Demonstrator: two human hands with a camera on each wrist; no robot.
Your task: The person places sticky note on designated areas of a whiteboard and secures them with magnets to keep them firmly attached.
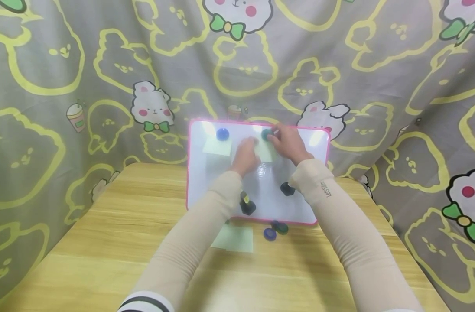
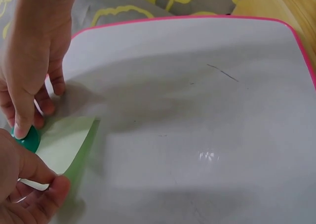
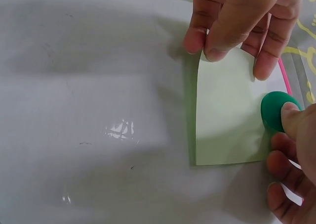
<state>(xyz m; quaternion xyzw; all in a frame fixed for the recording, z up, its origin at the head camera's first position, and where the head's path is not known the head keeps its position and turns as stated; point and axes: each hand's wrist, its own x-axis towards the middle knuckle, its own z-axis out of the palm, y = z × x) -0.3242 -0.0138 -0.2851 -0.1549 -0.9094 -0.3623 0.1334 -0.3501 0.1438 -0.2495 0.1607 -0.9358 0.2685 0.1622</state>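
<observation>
A small whiteboard (image 1: 218, 182) with a pink rim leans upright on the table. Near its top edge, my left hand (image 1: 246, 157) pinches one side of a pale green paper note (image 3: 227, 115) between thumb and finger. Beside it my right hand (image 1: 290, 143) holds a round green magnet (image 3: 273, 110) against the note's upper part, thumb on the magnet's face. The note's side edge stands slightly off the board in the left wrist view. Further left, a blue magnet (image 1: 222, 134) sits over the top of another pale note (image 1: 217, 148) on the board.
Two dark pieces, one at the lower middle (image 1: 248, 207) and one at the right (image 1: 287, 189), are at the whiteboard's lower part. On the wooden table (image 1: 105, 255) before it lie pale green notes (image 1: 237, 240), a blue magnet (image 1: 270, 234) and a dark green magnet (image 1: 282, 228). A patterned curtain (image 1: 245, 56) hangs behind.
</observation>
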